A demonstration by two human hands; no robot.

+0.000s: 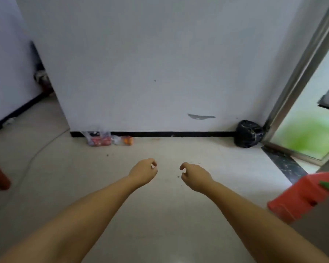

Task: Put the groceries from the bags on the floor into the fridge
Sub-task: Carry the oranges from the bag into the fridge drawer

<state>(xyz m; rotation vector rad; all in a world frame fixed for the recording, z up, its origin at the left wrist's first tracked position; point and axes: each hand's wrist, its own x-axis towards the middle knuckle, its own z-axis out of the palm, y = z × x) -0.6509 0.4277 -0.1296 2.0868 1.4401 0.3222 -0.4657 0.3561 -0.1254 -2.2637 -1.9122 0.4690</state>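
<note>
Both your left hand point(143, 172) and right hand point(196, 176) hang loosely curled and hold nothing, well short of the clear bags point(103, 139) against the wall, so a careless grab may tear thin plastic and spill groceries.

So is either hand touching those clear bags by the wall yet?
Apart. The head view shows bare floor between both the left hand and right hand and the clear bags against the wall.

Both bare arms reach forward, left grip point(143, 172) and right grip point(195, 176) loosely curled, empty.
</note>
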